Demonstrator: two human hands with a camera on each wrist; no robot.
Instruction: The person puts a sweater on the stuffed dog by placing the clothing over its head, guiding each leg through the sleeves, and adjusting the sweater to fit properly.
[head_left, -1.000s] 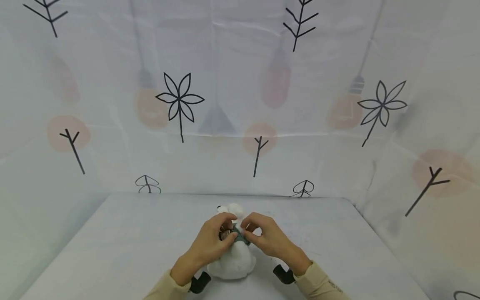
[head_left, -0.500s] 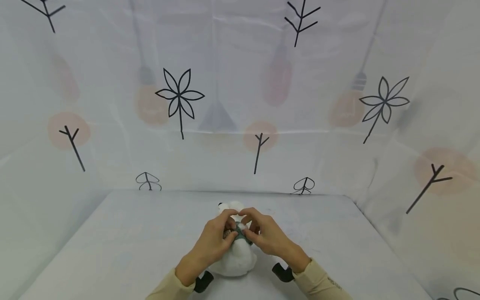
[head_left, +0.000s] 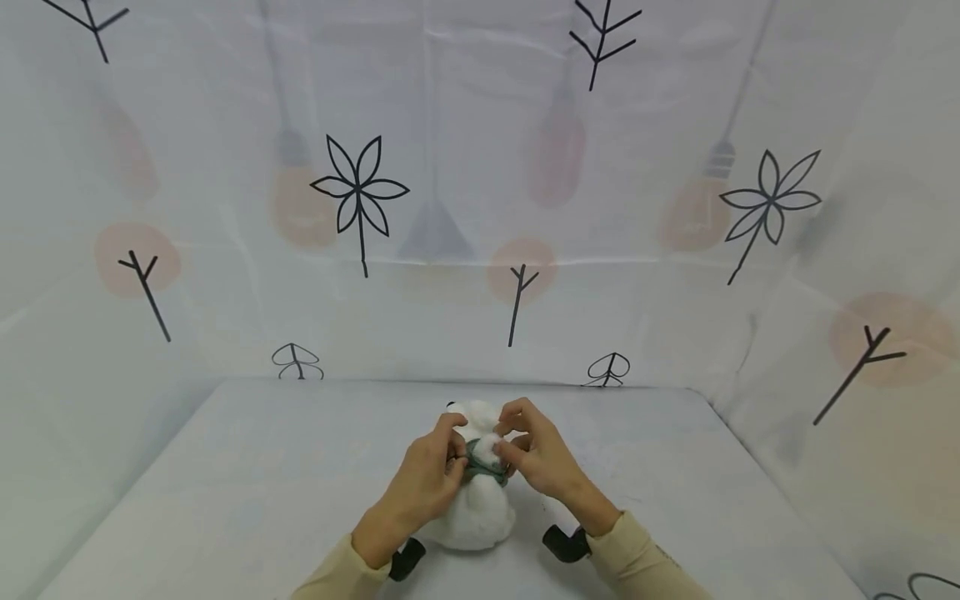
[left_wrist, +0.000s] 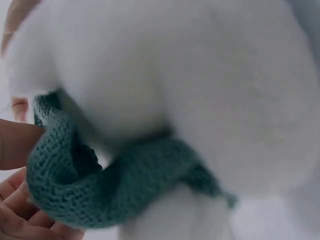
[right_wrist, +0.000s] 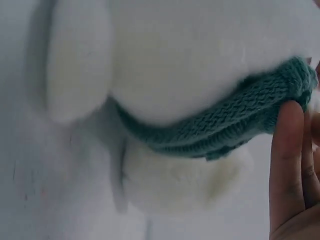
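A white plush toy (head_left: 480, 521) with a small dark spot at its head sits on the table, a green knitted scarf (head_left: 486, 472) around its neck. On the toy's left side my left hand (head_left: 423, 477) pinches the scarf. In the left wrist view, the scarf (left_wrist: 100, 195) hangs in a loose loop between my thumb (left_wrist: 20, 145) and lower fingers. My right hand (head_left: 546, 458) pinches the scarf (right_wrist: 210, 120) on the other side; the right wrist view shows its thumb (right_wrist: 287, 135) against the knit. The scarf's far side is partly hidden.
The white table (head_left: 225, 467) stretches out around the toy. Behind it hangs a pale curtain (head_left: 435, 325) printed with plants and lamps. Black curved pieces (head_left: 565, 543) sit beside both wrists.
My hands have moved apart, the right one lifting up and to the right. More of the scarf and of the toy's white fur shows between them.
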